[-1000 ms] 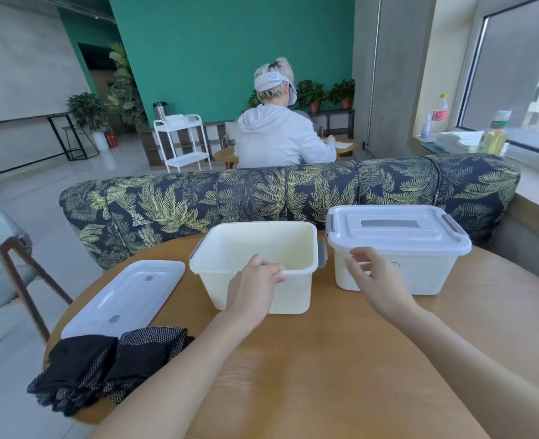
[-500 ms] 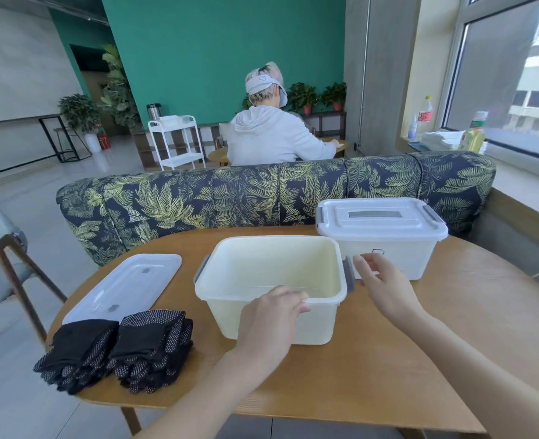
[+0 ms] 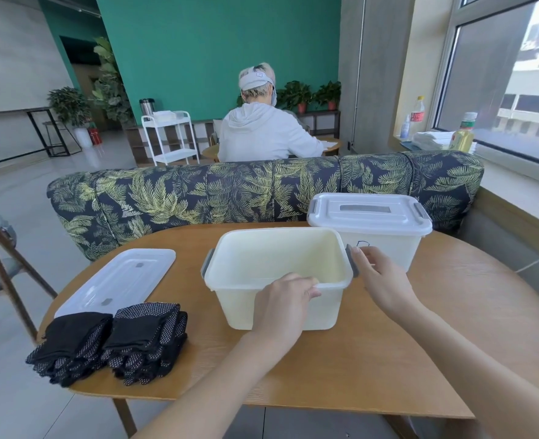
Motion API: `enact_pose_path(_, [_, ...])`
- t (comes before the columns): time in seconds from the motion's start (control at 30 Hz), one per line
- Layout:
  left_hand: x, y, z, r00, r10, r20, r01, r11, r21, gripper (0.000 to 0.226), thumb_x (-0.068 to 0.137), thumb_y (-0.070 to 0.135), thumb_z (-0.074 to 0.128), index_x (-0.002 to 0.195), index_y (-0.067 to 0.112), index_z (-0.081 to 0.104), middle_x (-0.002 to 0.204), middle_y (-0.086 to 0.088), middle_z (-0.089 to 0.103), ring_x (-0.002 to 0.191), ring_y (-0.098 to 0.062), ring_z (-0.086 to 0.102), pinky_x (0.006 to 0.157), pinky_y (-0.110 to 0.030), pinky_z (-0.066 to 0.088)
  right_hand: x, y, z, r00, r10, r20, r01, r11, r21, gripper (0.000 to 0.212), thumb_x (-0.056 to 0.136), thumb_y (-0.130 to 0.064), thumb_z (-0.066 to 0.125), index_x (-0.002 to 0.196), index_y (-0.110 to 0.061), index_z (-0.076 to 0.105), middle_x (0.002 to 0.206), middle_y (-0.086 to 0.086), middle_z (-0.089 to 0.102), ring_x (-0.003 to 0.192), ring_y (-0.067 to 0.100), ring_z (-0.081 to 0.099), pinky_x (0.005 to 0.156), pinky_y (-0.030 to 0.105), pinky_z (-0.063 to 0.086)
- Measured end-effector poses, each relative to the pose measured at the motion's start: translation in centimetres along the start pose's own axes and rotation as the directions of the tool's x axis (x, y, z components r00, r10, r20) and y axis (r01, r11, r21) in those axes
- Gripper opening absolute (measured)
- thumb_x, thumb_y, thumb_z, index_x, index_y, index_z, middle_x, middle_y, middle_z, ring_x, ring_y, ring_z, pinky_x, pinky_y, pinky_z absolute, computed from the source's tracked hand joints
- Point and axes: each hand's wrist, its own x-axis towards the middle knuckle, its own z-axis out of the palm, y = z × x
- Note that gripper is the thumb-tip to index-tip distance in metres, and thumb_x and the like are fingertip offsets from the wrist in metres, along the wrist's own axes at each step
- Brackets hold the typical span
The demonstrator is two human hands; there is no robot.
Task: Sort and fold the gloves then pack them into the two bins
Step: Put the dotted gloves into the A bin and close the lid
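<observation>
Where knuckles curl, left hand's fingertips hidden.

Rounded wooden table bearing an open cream bin at centre and a lidded white bin just behind it to the right. A loose white lid lies flat at left. Two stacks of folded black dotted gloves sit at the near left edge, just before the lid.

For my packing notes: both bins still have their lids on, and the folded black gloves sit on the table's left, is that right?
Not quite: the head view shows the near bin open, its lid lying on the table. Only the far bin is lidded. The gloves are left.
</observation>
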Motion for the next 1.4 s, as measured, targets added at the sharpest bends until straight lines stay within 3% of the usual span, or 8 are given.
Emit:
enact_pose_path(0.2, [-1.4,-1.6,-2.4,0.991,-0.069,-0.11,0.047,0.98,-0.193,0.034,0.094,0.045,0.07,0.127,0.035,0.071,0.124,0.019,0.067,0.089,-0.009,0.07,0.086,-0.033,0.055,-1.7,-3.9,0.8,0.955,-0.264,-0.137,0.252,0.963,-0.099,0.036,0.104,-0.049,0.046,0.12,-0.022,0.063,0.118,-0.013,0.061,0.115,0.018,0.054,0.092,0.037,0.044])
enact_pose_path(0.47, [-5.9,-7.9,-12.1,0.88,-0.361,-0.309,0.24,0.899,-0.368,0.024,0.093,0.036,0.074,0.116,0.04,0.072,0.089,0.013,0.074,0.062,-0.002,0.067,0.073,-0.023,0.053,-7.2,-13.0,8.9,0.938,-0.341,0.067,0.32,0.922,0.218,0.011,0.102,-0.038,0.056,0.101,-0.033,0.065,0.091,-0.012,0.074,0.086,0.002,0.069,0.066,0.012,0.047])
enact_pose_path(0.7, [-12.2,-15.6,-15.2,0.702,-0.539,-0.466,0.364,0.833,-0.416,0.013,0.091,0.032,0.076,0.103,0.037,0.076,0.093,0.022,0.072,0.08,0.0,0.066,0.082,-0.016,0.05,-11.9,-13.9,19.5,0.91,-0.192,0.367,0.135,0.975,0.177,0.018,0.101,-0.045,0.055,0.1,-0.03,0.065,0.096,-0.015,0.072,0.097,0.0,0.065,0.076,0.009,0.043])
enact_pose_path(0.83, [-13.9,-19.2,-14.1,0.69,-0.552,-0.468,0.417,0.832,-0.366,0.012,0.094,0.031,0.071,0.104,0.034,0.076,0.105,0.018,0.069,0.093,0.001,0.063,0.089,-0.018,0.05,-12.1,-12.7,24.2,0.871,0.149,0.469,-0.215,0.973,0.089,0.058,0.094,-0.064,0.054,0.114,-0.011,0.063,0.105,0.004,0.068,0.102,0.023,0.063,0.084,0.031,0.047])
enact_pose_path(1.0, [-14.6,-21.2,-12.2,0.723,-0.537,-0.435,0.434,0.842,-0.319,0.02,0.096,0.033,0.069,0.115,0.03,0.076,0.116,0.016,0.068,0.11,0.004,0.059,0.102,-0.021,0.047,-10.9,-11.0,28.0,0.778,0.357,0.518,-0.473,0.875,0.107,0.112,0.045,-0.098,0.062,0.118,-0.013,0.057,0.091,-0.002,0.05,0.082,0.019,0.051,0.098,0.04,0.052])
enact_pose_path(1.1, [-14.6,-21.8,-11.5,0.752,-0.537,-0.383,0.454,0.843,-0.288,0.025,0.099,0.038,0.063,0.12,0.03,0.074,0.119,0.017,0.067,0.114,0.007,0.055,0.097,0.0,0.033,-10.2,-11.5,29.1,0.758,0.389,0.524,-0.51,0.854,0.104,0.103,0.048,-0.093,0.069,0.11,-0.011,0.059,0.087,-0.002,0.055,0.082,0.018,0.057,0.098,0.04,0.053])
enact_pose_path(1.23, [-14.4,-22.4,-10.8,0.747,-0.581,-0.325,0.485,0.809,-0.331,0.03,0.105,0.041,0.052,0.12,0.03,0.075,0.116,0.018,0.069,0.114,0.005,0.056,0.092,-0.001,0.034,-9.4,-12.1,30.2,0.748,0.395,0.533,-0.516,0.852,0.093,0.062,0.072,-0.067,0.08,0.095,-0.012,0.063,0.096,0.004,0.067,0.089,0.019,0.064,0.091,0.041,0.057])
enact_pose_path(1.4, [-14.3,-22.5,-10.7,0.741,-0.633,-0.224,0.519,0.752,-0.407,0.032,0.105,0.047,0.046,0.088,0.035,0.069,0.07,0.009,0.063,0.067,-0.004,0.053,0.067,-0.01,0.041,-8.3,-11.9,31.0,0.693,0.439,0.573,-0.621,0.767,0.163,0.072,0.053,-0.051,0.096,0.106,-0.008,0.071,0.104,0.008,0.076,0.097,0.027,0.071,0.088,0.043,0.06])
